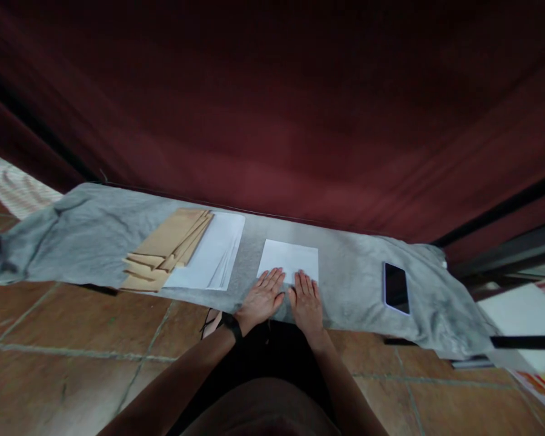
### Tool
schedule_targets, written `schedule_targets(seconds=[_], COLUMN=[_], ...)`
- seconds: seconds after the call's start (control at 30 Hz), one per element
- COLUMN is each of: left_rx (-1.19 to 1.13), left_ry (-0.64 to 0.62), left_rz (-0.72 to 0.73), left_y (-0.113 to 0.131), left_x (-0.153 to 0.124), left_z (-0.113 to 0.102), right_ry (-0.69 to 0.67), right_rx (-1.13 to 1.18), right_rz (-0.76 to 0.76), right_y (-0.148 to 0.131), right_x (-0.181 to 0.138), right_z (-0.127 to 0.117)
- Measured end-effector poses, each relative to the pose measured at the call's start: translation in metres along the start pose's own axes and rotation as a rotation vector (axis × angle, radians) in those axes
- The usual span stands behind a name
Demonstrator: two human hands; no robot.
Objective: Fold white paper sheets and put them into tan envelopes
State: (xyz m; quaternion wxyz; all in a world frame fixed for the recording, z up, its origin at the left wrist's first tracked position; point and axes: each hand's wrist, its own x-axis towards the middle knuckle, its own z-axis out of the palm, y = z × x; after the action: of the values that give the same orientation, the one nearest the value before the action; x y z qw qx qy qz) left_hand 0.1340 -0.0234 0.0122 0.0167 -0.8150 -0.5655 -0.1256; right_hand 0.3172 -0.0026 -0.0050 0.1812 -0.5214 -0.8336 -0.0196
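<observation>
A white sheet of paper (291,253), which looks folded, lies flat on the grey cloth right in front of me. On its near left edge rests my left hand (262,297), palm down with the fingers stretched out. My right hand (307,303) lies flat on the near right edge, fingers straight. Neither hand grips anything; the paper's near edge is partly covered by the fingers. To the left is a stack of white paper sheets (215,260), overlapped on its left side by several brown paper envelopes (168,239).
A grey cloth (349,272) covers the narrow bench. A phone (396,287) with a dark screen lies on it at the right. Behind rises a dark red curtain or fabric wall (290,133). Brown floor tiles (95,321) show below, and a white board (524,315) stands far right.
</observation>
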Motion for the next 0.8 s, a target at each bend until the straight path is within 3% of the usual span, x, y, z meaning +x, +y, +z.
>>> schedule_targets(seconds=[0.23, 0.6, 0.8], left_rx=[0.041, 0.065, 0.069], left_ry=[0.099, 0.225, 0.231], left_rz=[-0.121, -0.312, -0.277], left_y=[0.002, 0.005, 0.009], left_x=[-0.005, -0.011, -0.002], left_z=[0.005, 0.019, 0.018], right_ry=[0.05, 0.091, 0.084], right_rx=[-0.036, -0.045, -0.039], right_rz=[0.111, 0.138, 0.147], right_y=[0.015, 0.012, 0.012], right_x=[-0.01, -0.011, -0.011], right_z=[-0.003, -0.004, -0.004])
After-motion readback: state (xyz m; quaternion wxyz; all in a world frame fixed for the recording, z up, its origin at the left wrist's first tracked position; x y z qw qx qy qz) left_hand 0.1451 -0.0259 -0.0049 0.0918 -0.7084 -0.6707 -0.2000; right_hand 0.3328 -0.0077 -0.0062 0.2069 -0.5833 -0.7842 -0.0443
